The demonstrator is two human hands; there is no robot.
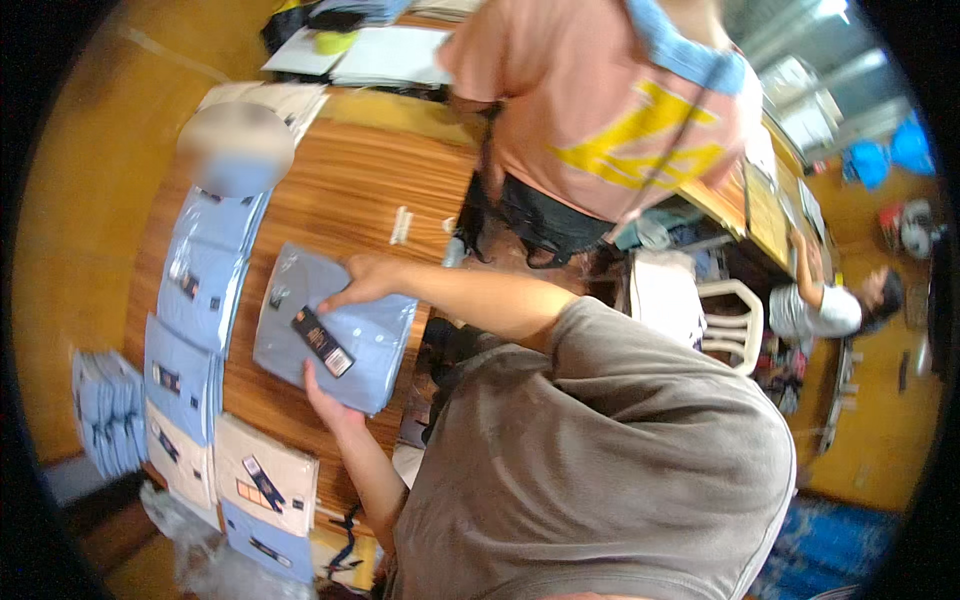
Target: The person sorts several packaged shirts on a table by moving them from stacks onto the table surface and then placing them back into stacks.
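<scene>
A folded blue shirt in a clear plastic bag (380, 335) is held in front of me, tilted over the wooden table. A dark hang tag (324, 342) lies slantwise on its front. My left hand (335, 405) grips the lower edge, thumb on top and the other fingers mostly hidden underneath. Across the upper edge lies my right hand (370, 280), closed on the bag with its fingertips beside the tag. Left of the pack, bagged blue shirts (185, 375) run in a row along the table. Bagged beige shirts (285, 470) lie at the near end.
Small white strips (401, 225) lie on the wooden table (345, 190). A stack of blue shirts (105, 410) stands at the far left, with crumpled clear plastic (205, 545) below. A person in a pink shirt (600, 120) stands close by. Another person (815, 305) is near a white chair (735, 325).
</scene>
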